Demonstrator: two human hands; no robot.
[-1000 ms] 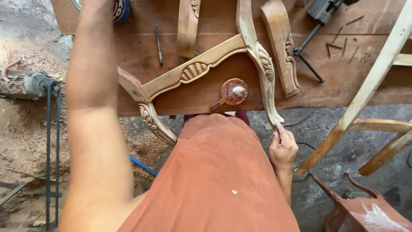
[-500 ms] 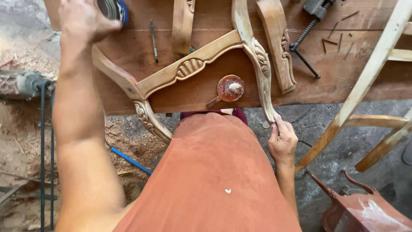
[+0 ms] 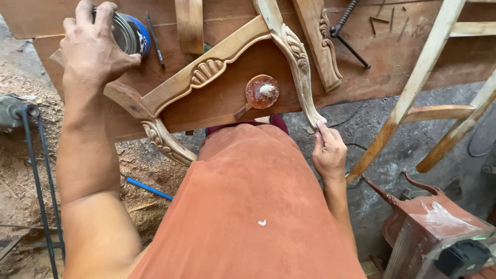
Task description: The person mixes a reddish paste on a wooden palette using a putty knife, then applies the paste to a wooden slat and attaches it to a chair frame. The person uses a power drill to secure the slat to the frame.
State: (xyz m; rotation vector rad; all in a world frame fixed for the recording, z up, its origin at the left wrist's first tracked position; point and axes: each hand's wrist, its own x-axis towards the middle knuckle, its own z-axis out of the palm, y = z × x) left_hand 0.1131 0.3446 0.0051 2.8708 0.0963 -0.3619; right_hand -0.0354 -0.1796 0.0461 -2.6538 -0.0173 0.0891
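Wooden carved chair frame (image 3: 222,67) lies on a brown workbench (image 3: 413,57), its scrolled legs overhanging the near edge. Left hand (image 3: 95,49) reaches out, fingers curled around a blue-sided metal tin (image 3: 132,33) at the far left. Right hand (image 3: 328,152) pinches the tip of the right carved leg (image 3: 302,77). A small round dish of glue (image 3: 262,92) sits between the legs
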